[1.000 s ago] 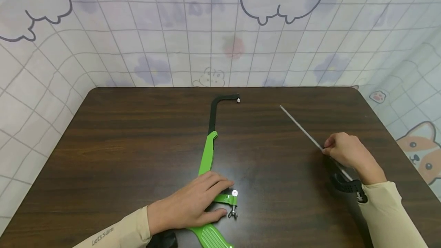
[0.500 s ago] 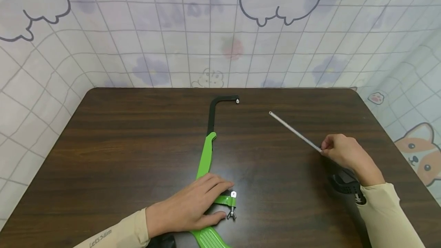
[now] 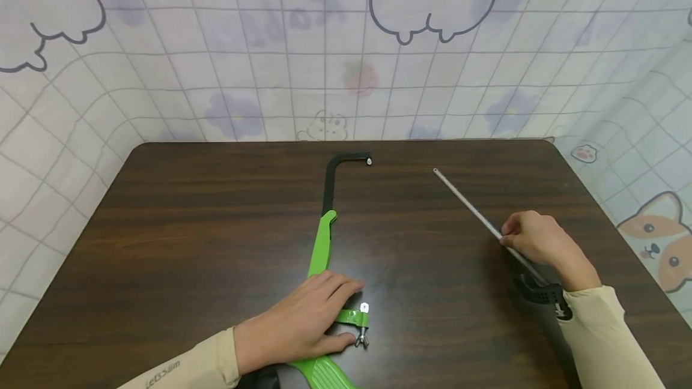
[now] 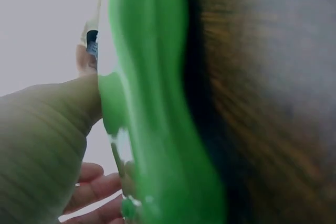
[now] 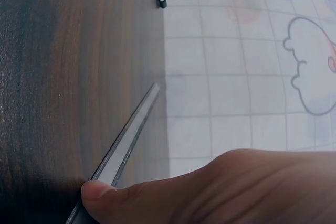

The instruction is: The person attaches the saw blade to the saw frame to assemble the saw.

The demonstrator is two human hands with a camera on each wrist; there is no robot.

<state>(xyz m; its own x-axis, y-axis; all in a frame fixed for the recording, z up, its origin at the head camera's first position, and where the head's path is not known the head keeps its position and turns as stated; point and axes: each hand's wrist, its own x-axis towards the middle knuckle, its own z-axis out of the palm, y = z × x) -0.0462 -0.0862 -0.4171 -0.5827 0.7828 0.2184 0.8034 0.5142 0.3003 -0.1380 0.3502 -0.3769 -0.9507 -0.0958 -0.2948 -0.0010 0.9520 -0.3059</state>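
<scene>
A green and black hacksaw frame point(image 3: 321, 244) lies on the table, its black bent arm point(image 3: 330, 188) toward the back edge. No blade spans its two ends. My left hand point(image 3: 305, 320) rests over the middle of the frame, fingers and thumb spread beside the green bracket with the wing nut point(image 3: 362, 338). In the left wrist view the ribbed green handle point(image 4: 152, 77) fills the centre. On the right, my right hand point(image 3: 537, 242) pinches a thin silver hacksaw blade point(image 3: 467, 204) between thumb and fingers. The far end of the blade shows a small hole and points to the back left.
The dark wood table point(image 3: 205, 245) has rounded back corners. Behind it and at both sides hangs a white checked cloth point(image 3: 243, 65) with cartoon prints. A dark object point(image 3: 259, 378) shows partly below the left wrist.
The blade in my right hand swung its far end left, then back right, turning its flat side. My left hand has stayed on the frame. The whole view has shifted slightly.
</scene>
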